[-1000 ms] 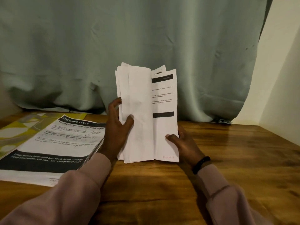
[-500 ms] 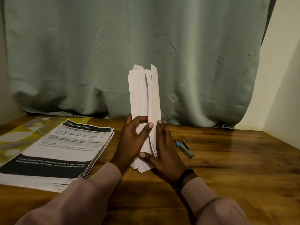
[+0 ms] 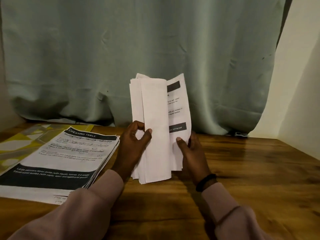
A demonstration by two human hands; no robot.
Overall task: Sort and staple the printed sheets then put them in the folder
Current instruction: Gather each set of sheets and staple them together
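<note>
Wooden table under everything, green curtain hanging behind, pale wall at right. Bundle of printed sheets standing upright on its lower edge at table centre, fanned open like a book. Left hand curled round the left part, thumb pressing the front of the bent-over blank pages. Right hand pinching the right part, thumb on the printed face beside a dark band, fingers hidden behind. Flat stack of printed sheets lying left of the bundle, near the left wrist, partly covering a yellow-patterned folder at the far left edge. No stapler in view. Black band on the right wrist.

Judged as mid-sort, with stapling and filing not yet done.

Risks from here:
- Slipping pages: only the lower half held, tops free and splayed, so a loosened thumb likely lets sheets flop over and lose the place.
- Mixed order: uneven top and bottom edges, so two pages could easily go over as one.
- Creasing: left pages already bowed hard round the thumb, so more squeeze probably sets a fold.
- Sliding base: lower edge resting on smooth wood, so a push sideways may skid the whole bundle out.
- Knocking the stack: left sleeve close to its fanned right edge, so a sweep of the arm could shove it askew.
</note>
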